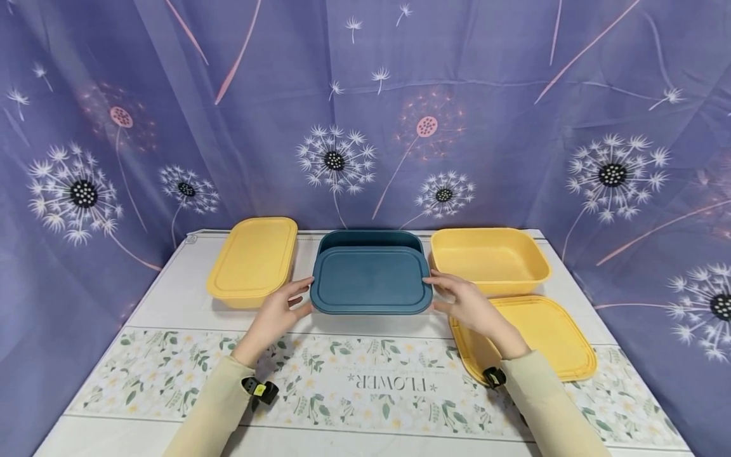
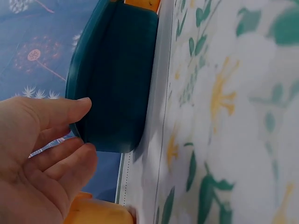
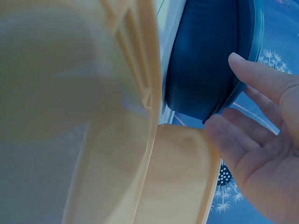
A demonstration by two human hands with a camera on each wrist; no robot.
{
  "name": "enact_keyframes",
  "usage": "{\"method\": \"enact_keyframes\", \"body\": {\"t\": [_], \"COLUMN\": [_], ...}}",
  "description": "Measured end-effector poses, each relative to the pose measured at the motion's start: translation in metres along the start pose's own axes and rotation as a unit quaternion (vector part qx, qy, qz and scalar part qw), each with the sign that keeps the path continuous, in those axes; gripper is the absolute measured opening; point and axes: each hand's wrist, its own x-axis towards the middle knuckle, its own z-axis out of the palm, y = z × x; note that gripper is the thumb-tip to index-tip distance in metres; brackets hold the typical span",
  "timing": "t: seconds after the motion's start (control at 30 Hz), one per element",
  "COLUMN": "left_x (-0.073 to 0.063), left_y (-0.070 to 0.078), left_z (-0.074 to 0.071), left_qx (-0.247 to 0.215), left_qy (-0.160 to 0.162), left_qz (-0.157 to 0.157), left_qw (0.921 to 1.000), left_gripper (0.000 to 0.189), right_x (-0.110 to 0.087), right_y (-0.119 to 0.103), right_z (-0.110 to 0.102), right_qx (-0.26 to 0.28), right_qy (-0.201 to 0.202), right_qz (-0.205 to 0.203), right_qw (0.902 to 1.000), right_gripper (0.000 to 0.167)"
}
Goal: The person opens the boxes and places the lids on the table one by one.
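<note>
A dark blue lid (image 1: 371, 279) lies over the front of a dark blue box (image 1: 371, 238), whose back inner wall shows behind the lid's rear edge. My left hand (image 1: 276, 314) pinches the lid's left end; in the left wrist view, its thumb (image 2: 79, 106) is at the rim above the box wall (image 2: 121, 84). On the opposite end my right hand (image 1: 471, 308) grips the lid between thumb and fingers. The right wrist view has this thumb (image 3: 240, 65) at the rim too, against the blue box's side (image 3: 201, 60).
Left of the blue box stands a lidded yellow box (image 1: 254, 257). An uncovered yellow box (image 1: 491, 254) is at the back right, with a loose yellow lid (image 1: 548, 336) before it under my right forearm. A dandelion-print curtain (image 1: 371, 76) hangs behind the table (image 1: 165, 304).
</note>
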Motion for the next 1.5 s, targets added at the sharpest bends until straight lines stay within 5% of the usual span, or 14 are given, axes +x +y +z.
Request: {"method": "enact_keyframes", "body": {"t": [0.4, 1.03, 1.3, 1.5], "left_x": [-0.001, -0.008, -0.015, -0.018], "left_y": [-0.004, -0.003, -0.002, 0.001], "left_z": [-0.003, -0.003, -0.009, -0.018], "left_qx": [-0.009, 0.004, 0.023, 0.030], "left_qy": [0.001, 0.007, 0.004, 0.005], "left_qz": [-0.010, 0.029, 0.035, 0.061], "left_qw": [0.9999, 0.9996, 0.9991, 0.9977], "left_gripper": [0.055, 0.046, 0.043, 0.042], "right_x": [-0.001, -0.010, -0.017, -0.018], "right_y": [-0.004, -0.011, -0.012, -0.009], "right_z": [0.002, 0.002, -0.002, -0.009], "right_qx": [0.025, 0.013, 0.047, 0.121], "right_qy": [-0.019, -0.019, -0.028, -0.033], "right_qz": [0.011, 0.008, -0.001, 0.002], "right_qw": [0.9995, 0.9997, 0.9985, 0.9921], "right_gripper": [0.049, 0.047, 0.047, 0.045]}}
